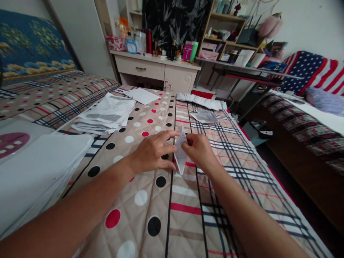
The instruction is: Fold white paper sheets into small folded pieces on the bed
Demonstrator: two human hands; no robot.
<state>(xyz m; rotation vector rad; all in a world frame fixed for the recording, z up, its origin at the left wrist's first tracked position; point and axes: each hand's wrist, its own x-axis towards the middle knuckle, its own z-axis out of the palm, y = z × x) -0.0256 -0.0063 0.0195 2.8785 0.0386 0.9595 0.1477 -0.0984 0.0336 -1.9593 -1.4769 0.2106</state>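
A small folded white paper [181, 152] stands on edge over the patterned bedspread [145, 186], between my two hands. My right hand [198, 148] pinches its right side, fingers curled, thumb against the sheet. On the other side my left hand [156, 150] has its fingers spread, their tips at the paper's left side. Beyond the hands lie a flat greyish folded paper [204, 116] and a long row of white folded papers [201, 101].
A pile of printed sheets [104, 114] lies at the left, with a white sheet [142, 96] behind it. Large white sheets [40, 161] fill the near left. A cream dresser [139, 68] stands past the bed's far end; the bed's edge runs along the right.
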